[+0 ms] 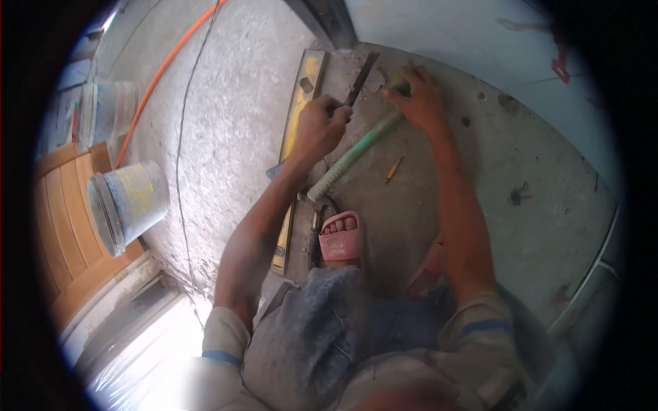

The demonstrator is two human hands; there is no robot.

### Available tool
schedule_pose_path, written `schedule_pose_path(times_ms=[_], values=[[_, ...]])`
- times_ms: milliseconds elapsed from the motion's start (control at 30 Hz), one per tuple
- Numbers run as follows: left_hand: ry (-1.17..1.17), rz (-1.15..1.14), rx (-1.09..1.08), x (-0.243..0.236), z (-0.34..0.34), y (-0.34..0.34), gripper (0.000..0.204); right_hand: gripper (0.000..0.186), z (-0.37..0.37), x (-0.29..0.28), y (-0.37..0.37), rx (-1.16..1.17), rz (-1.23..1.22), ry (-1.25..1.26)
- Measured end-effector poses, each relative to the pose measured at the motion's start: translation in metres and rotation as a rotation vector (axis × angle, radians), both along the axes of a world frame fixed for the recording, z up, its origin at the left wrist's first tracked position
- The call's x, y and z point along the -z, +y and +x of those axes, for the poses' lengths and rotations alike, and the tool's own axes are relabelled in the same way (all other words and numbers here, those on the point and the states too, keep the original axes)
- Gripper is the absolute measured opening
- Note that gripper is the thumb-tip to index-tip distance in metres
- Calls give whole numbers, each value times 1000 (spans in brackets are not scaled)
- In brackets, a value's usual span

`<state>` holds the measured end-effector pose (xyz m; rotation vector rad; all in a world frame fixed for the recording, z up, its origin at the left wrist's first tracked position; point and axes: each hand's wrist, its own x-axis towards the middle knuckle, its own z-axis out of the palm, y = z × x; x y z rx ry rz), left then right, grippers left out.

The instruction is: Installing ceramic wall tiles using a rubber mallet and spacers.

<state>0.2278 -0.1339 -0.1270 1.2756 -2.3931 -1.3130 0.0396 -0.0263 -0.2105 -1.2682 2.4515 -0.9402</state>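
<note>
gripping the dark bar (pixel 363 77) beside the yellow level (pixel 292 131), left hand (pixel 322 127) fingers are closed; right hand (pixel 419 103) fingers curl around the green handle's (pixel 363 152) far end. caution: a loose hold could drop the handle (near end by the pink sandal (pixel 341 246)) onto exposed toes (pixel 340 224).

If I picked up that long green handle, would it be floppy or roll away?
The green handle is probably stiff, since it looks straight. Its ribbed end may be easy to grip, and its rounded shape could let it roll.
</note>
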Motion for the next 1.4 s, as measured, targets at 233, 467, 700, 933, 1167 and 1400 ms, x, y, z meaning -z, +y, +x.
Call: schedule_pose_path(times_ms=[233,467,700,933,1167,1400], values=[[-15,-15,-86,36,-10,1,28,60,17,-9,13,78,26,90],[38,-137,-95,46,-27,8,24,66,32,-14,32,321,-7,-287],[35,-137,-100,48,-42,15,22,50,35,-24,57,268,178,-422],[33,-144,-144,56,-38,14,30,30,64,-24,25,349,-164,-108],[39,14,-204,63,-37,18,28,32,65,-20,-25,284,-60,-496],[95,-3,-190,69,-35,19,24,31,69,7,-32,368,-20,-569]])
